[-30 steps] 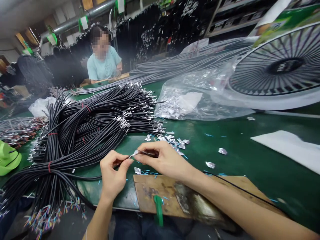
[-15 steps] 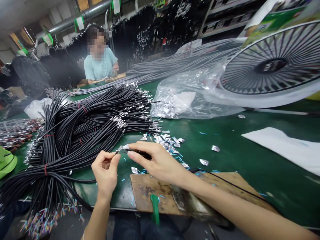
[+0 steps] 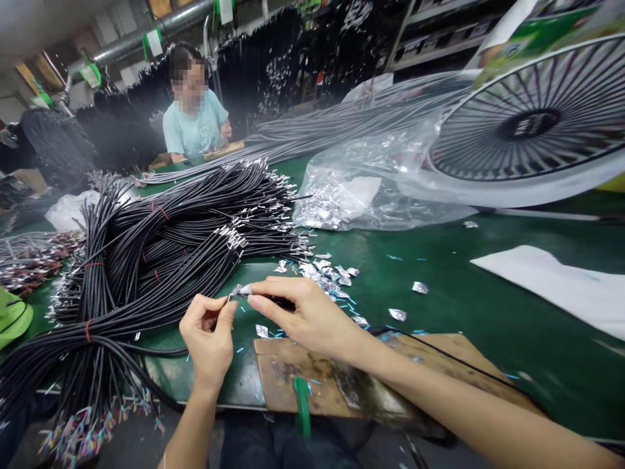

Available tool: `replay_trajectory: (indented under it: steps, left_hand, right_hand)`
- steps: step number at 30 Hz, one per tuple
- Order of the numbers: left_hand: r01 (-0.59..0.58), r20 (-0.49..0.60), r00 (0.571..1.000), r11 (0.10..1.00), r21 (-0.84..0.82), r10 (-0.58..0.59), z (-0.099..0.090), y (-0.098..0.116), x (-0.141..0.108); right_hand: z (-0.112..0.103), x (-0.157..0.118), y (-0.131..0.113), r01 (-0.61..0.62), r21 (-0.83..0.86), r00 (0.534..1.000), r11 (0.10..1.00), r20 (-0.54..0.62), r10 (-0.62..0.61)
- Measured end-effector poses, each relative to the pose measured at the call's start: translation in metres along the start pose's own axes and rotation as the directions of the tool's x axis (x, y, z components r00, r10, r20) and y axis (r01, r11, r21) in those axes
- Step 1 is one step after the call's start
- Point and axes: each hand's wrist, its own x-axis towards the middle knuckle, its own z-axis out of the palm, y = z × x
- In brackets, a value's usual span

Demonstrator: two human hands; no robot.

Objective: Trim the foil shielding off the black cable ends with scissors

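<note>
My left hand (image 3: 209,332) pinches the end of a black cable, whose foil-covered tip (image 3: 236,292) points up to the right. Just right of it, my right hand (image 3: 305,312) has a white covering on the index fingertip, which touches the foil. A dark, slim object (image 3: 284,302) lies inside the right hand, mostly hidden by the fingers. Behind and left of both hands lies a big pile of black cables (image 3: 161,234) with silvery ends, tied with red bands. Foil scraps (image 3: 332,277) and small blue bits are scattered beyond the right hand.
A worn brown board (image 3: 303,374) with green tape lies at the near edge of the green table (image 3: 439,260). A clear bag (image 3: 361,189) holds foil scraps. A fan (image 3: 530,124) stands at the right, near white paper (image 3: 561,280). A person (image 3: 195,124) sits across the table.
The white-covered right fingertip has come slightly closer to the foil tip. My hands have otherwise hardly moved. Across the table, the person's head is turned a little differently.
</note>
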Motion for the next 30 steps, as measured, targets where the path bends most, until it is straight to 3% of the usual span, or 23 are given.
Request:
replay_trajectory:
  steps: [5, 14, 19, 25, 30]
  left_hand:
    - [-0.032, -0.006, 0.999, 0.999, 0.017, 0.032, 0.001, 0.0, 0.001]
    - [0.101, 0.155, 0.983, 0.995, -0.002, -0.1, -0.001, 0.004, 0.005]
    - [0.104, 0.139, 0.985, 0.995, -0.002, -0.102, -0.002, 0.007, 0.005]
    - [0.121, 0.153, 0.981, 0.993, 0.002, -0.12, 0.001, 0.005, 0.0]
    - [0.145, 0.159, 0.978, 0.988, -0.041, -0.137, 0.0, 0.006, 0.0]
  right_hand:
    - [0.001, -0.001, 0.001, 0.005, -0.045, 1.0, 0.999, -0.023, -0.006]
    - [0.001, -0.002, 0.002, -0.017, -0.073, 0.997, 0.997, -0.075, 0.012]
    - [-0.001, 0.0, -0.001, -0.087, -0.035, 0.991, 0.996, -0.105, 0.083]
    - [0.0, 0.005, -0.003, -0.062, 0.023, 0.997, 0.998, -0.05, 0.063]
    - [0.009, 0.004, -0.003, -0.086, 0.077, 0.994, 0.993, 0.08, 0.08]
